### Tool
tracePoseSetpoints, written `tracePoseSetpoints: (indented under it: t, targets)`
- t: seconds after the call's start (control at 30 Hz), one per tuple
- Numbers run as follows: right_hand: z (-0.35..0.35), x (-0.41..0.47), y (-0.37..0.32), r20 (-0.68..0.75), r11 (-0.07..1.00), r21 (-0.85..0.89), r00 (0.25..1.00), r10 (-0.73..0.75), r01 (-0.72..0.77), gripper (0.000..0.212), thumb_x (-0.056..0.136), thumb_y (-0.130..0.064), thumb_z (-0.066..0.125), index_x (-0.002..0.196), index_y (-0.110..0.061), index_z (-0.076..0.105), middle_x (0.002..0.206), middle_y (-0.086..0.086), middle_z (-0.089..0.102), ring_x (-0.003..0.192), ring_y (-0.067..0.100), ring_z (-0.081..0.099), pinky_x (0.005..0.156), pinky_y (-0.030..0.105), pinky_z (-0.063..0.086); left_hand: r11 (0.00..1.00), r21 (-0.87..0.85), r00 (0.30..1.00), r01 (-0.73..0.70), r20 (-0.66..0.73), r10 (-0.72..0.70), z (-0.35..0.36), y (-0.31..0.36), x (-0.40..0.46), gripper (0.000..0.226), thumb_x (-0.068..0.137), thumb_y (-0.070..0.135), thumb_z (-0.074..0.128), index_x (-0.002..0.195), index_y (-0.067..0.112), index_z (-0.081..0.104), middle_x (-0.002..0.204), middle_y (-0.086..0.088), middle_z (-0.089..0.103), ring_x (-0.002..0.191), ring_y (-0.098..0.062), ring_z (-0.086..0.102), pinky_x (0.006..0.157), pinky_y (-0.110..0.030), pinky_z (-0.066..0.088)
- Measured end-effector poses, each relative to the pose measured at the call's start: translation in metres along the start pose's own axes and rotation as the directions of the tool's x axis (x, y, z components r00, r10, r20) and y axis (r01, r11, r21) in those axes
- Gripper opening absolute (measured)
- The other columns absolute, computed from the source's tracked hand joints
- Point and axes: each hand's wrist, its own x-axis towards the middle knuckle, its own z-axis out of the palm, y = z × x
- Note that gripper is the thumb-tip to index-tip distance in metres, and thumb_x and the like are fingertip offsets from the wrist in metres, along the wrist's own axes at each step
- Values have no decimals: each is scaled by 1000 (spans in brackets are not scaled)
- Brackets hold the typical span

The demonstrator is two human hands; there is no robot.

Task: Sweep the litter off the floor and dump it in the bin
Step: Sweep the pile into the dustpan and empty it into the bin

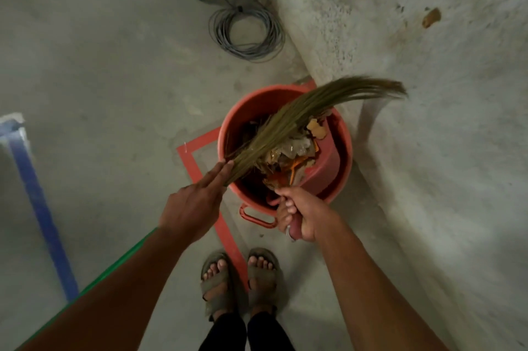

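My right hand [300, 215] clamps the dustpan [320, 167] handle; left hand [191, 207], fingers straight, steadies the broom [285, 125]. Tip steeply, brushing litter [288, 150] into the bin [228, 127].

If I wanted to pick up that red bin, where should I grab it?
Probably by the looped handle that sticks out from the red bin's rim on the side nearest the sandalled feet. Come from that near side and curl your fingers through the loop. The rim is wide and round, and the broom and litter lie over the top, so the handle is the easiest part to grip.
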Motion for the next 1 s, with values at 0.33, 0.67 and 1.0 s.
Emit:
tracePoseSetpoints:
  t: [0.33,0.67,1.0]
  targets:
    - [-25,-35,-6,-332,829,-557,902,-276,48,13,103,-14,44,94,-10,52,48,-1,39,37,9,33,38,19,27,999,-21,997,26,-65,-27,4,11,-4,60,110,41,33,163,48,5,169,16,23,95,-26,73,57,-39,61]
    - [-53,-56,11,-404,699,-715,815,-415,1,31,96,-18,45,67,-9,51,53,9,45,41,19,39,47,26,32,986,81,980,145,-147,-132,-5,9,-30,61,108,37,44,163,43,18,163,11,39,90,-26,69,49,-30,51]
    - [-52,-23,-16,-359,255,-932,758,-544,-258,68,80,-46,56,134,-5,58,121,19,65,90,29,65,80,33,51,974,27,956,224,-200,-214,-30,4,-28,57,107,39,46,160,39,28,153,7,53,100,-29,70,57,-36,54]
